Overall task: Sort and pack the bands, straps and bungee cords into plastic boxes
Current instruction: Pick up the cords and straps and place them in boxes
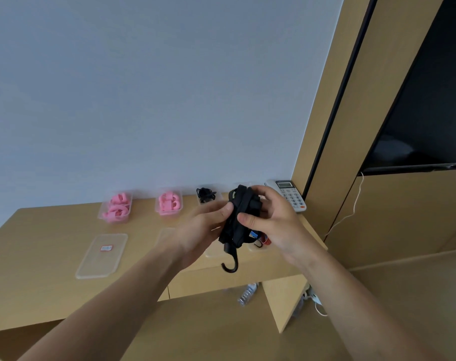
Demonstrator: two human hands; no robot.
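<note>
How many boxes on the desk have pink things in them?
2. The left box and the second box sit side by side along the wall, both holding pink bands. Another box may hide behind the hands.

Behind the right hand (271,220), a box on the tabletop (39,241) is mostly hidden; only blue and red scraps of its contents (260,237) show, too small to name. The black bundle (238,217) is motion-blurred. The dark screen (424,100), far above the hand, is cut off by the frame's right edge.
</note>
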